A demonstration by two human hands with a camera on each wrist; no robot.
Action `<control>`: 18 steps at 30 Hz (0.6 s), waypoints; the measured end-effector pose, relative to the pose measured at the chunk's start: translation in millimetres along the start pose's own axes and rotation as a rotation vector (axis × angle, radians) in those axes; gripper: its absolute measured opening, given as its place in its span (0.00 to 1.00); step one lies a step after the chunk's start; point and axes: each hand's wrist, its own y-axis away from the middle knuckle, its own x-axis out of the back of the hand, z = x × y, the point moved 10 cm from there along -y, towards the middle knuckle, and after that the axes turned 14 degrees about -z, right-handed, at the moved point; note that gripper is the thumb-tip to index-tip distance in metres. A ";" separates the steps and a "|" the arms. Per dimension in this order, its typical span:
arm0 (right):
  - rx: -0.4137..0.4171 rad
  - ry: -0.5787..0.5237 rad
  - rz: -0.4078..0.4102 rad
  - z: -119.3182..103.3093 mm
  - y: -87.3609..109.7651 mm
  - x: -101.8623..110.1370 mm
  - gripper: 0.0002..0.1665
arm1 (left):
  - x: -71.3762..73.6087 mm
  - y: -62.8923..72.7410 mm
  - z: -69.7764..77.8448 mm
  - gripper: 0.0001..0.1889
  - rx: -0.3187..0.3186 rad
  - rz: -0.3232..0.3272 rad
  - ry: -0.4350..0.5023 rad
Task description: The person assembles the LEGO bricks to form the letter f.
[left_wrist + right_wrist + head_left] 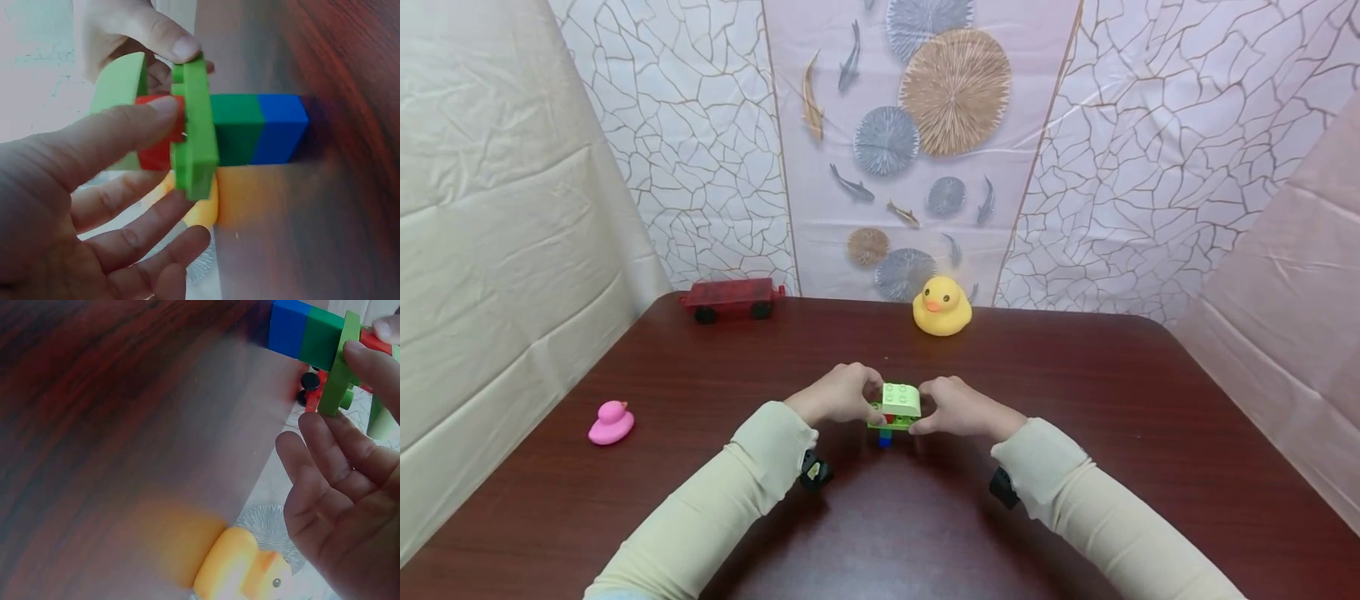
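A small tower of toy building bricks stands upright on the table, between both hands. From the bottom it has a blue brick (281,128), a dark green brick (236,134), a wide green plate (201,147), a red brick (153,157) and a pale green curved brick (901,398) on top. My left hand (844,395) holds the tower from the left, its thumb against the red brick. On the other side, my right hand (961,407) pinches the end of the green plate with thumb and fingers.
Behind the hands, a yellow rubber duck (942,310) sits near the far edge of the dark wooden table (1150,433). A red toy wagon (730,297) with black wheels is at the far left. Nearer on the left lies a pink duck (612,423). Patterned cloth hangs behind.
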 end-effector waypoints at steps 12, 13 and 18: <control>0.049 -0.111 -0.060 16.3 6.2 2.1 0.11 | -10.8 -4.0 -3.2 0.17 -0.015 -0.064 0.132; 0.051 -0.132 -0.069 19.0 7.0 1.9 0.11 | -11.6 -4.7 -2.5 0.17 -0.014 -0.070 0.142; -0.013 -0.274 -0.105 36.8 10.9 -0.7 0.11 | -16.6 -9.2 0.2 0.15 -0.025 -0.087 0.185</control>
